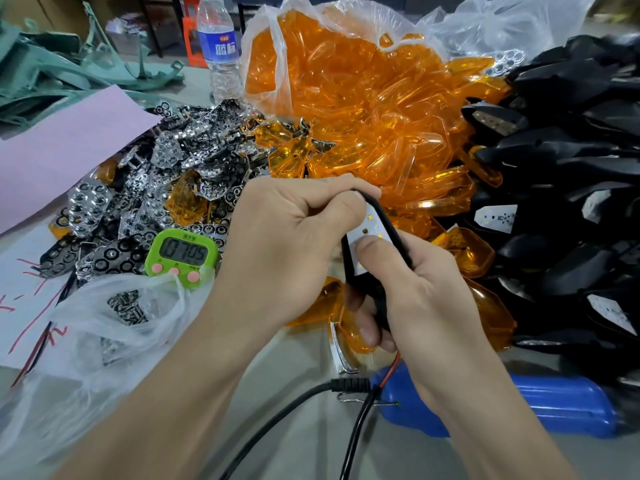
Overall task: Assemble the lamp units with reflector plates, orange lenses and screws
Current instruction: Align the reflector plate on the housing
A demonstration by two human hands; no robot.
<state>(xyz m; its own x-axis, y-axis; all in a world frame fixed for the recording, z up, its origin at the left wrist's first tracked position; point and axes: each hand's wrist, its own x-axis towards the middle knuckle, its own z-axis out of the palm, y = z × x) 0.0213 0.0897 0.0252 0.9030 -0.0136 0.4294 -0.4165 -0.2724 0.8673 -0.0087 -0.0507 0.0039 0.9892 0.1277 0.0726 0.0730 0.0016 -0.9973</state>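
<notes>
Gripping a black lamp unit (372, 220), white LED board showing, I curl the fingers of my right hand (426, 296) round its body, thumb on the board; my left hand (294, 230) pinches its top, above the worktop (301, 368) near orange lenses (363, 109).

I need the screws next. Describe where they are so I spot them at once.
Find the heap of shiny reflector plates at left. Nearer the person, beside the green timer, lies a crumpled clear bag. The screws are the small grey pile inside it, far finer than the plates.
</notes>
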